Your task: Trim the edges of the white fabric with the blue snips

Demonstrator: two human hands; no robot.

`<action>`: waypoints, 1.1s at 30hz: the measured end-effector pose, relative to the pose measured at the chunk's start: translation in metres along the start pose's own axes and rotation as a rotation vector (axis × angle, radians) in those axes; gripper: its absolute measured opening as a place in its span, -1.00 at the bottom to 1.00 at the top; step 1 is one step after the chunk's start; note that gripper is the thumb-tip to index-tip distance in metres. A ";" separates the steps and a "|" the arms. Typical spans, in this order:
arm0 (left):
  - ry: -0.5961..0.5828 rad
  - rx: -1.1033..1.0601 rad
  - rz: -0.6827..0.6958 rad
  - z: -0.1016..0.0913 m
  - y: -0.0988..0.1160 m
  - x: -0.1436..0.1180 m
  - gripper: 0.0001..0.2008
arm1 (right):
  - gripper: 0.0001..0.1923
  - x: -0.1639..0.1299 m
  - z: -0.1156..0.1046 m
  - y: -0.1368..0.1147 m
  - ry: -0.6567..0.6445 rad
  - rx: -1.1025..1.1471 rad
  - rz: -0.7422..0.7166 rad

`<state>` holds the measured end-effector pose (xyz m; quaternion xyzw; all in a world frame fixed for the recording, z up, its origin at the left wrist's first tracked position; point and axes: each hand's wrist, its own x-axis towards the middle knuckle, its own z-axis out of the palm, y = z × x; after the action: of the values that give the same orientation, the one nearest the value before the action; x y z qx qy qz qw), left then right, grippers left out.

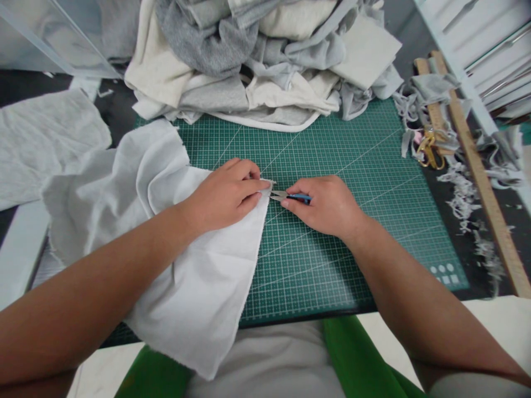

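Note:
A piece of white cloth (203, 276) lies partly on the green cutting mat (348, 149), its lower corner hanging over the front edge. My left hand (226, 196) grips this cloth near its upper right corner, fingertips close to the edge. Blue-handled thread snips (299, 197) are held in my right hand (327, 204), with the blades pointing left. The blade tips are at the cloth's edge, just beside my left fingertips. Whether they touch the fabric is too small to tell.
A heap of grey and cream fabric (224, 50) covers the back of the mat. Another pale cloth (45, 143) lies at the far left. On the right are wooden rulers (483, 166), gold-handled scissors (429, 152) and thread scraps (460, 193).

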<state>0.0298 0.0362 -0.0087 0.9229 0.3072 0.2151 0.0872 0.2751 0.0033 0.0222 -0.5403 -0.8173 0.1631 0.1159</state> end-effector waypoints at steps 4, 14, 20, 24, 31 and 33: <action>0.002 -0.009 0.003 0.000 0.001 0.000 -0.68 | -0.76 -0.001 -0.001 0.000 0.004 0.010 0.004; -0.015 -0.015 -0.006 -0.002 0.001 0.000 -0.67 | -0.77 -0.001 -0.003 -0.001 -0.019 0.004 0.015; -0.010 -0.010 0.000 -0.001 0.000 0.000 -0.67 | -0.76 0.000 -0.003 -0.002 -0.026 -0.004 0.021; -0.011 -0.001 0.003 -0.002 0.001 0.000 -0.68 | -0.76 -0.001 -0.003 -0.002 -0.030 -0.033 0.010; -0.003 -0.003 0.002 -0.001 0.001 0.000 -0.68 | -0.77 0.000 0.000 -0.001 -0.014 -0.050 0.006; -0.004 -0.001 0.006 -0.001 0.001 0.000 -0.69 | -0.77 0.000 0.001 -0.001 -0.011 -0.059 0.004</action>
<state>0.0301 0.0358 -0.0074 0.9242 0.3043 0.2136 0.0874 0.2738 0.0027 0.0219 -0.5440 -0.8214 0.1422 0.0954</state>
